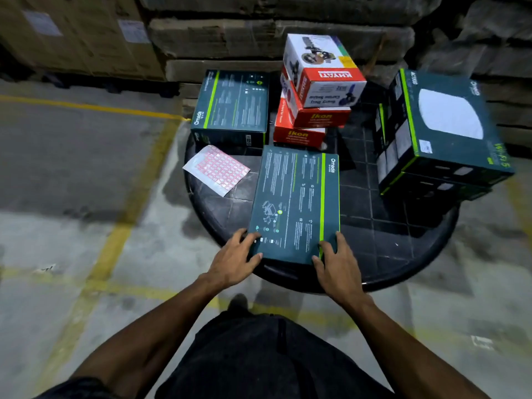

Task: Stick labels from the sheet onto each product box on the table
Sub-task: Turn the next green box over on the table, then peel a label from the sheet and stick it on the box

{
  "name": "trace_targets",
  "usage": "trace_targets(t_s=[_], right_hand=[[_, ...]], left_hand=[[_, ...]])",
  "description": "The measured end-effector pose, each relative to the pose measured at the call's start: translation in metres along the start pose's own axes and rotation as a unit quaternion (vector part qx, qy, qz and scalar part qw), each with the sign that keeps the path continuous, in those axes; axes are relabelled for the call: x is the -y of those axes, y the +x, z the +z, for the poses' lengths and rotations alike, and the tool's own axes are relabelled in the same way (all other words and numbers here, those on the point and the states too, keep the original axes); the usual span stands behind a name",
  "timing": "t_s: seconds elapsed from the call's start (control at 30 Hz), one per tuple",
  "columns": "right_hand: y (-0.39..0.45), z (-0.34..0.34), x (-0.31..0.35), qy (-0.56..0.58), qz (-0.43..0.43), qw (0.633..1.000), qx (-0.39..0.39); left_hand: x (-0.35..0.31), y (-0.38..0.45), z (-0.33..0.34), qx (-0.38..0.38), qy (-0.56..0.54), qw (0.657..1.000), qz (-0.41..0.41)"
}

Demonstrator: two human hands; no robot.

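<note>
Both hands grip the near end of a flat teal box (293, 205), the left hand (234, 262) and right hand (336, 266) with fingers curled over its corners at the round black table's (403, 254) near rim. Just left of it the label sheet (216, 169) overhangs the table edge, while a second teal box (233, 108), stacked red-and-white boxes (313, 93) and a dark stack (440, 131) crowd the far side.

Stacked brown cartons (259, 33) line the back wall, and yellow lines (109, 243) cross the concrete floor (57, 168).
</note>
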State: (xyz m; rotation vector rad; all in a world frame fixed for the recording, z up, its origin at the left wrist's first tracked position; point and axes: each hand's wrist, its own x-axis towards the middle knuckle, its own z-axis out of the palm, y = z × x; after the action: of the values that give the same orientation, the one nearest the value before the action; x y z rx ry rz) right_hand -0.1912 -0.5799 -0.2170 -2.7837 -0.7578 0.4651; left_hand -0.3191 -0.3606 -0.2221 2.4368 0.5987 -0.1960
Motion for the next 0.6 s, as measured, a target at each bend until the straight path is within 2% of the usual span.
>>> trace_targets(t_s=[0.23,0.47,0.6], right_hand=[[0.030,-0.008,0.020,-0.066,-0.107,0.992,-0.028],[0.071,-0.015,0.081,-0.039,-0.191,0.981,0.021],[0.112,-0.013,0.125,-0.033,-0.198,0.979,0.040]], left_hand=[[0.005,0.011,-0.026,-0.041,0.024,0.997,-0.055],[0.038,0.050,-0.063,-0.063,0.028,0.989,-0.128],[0.070,0.095,-0.087,-0.064,0.043,0.988,-0.135]])
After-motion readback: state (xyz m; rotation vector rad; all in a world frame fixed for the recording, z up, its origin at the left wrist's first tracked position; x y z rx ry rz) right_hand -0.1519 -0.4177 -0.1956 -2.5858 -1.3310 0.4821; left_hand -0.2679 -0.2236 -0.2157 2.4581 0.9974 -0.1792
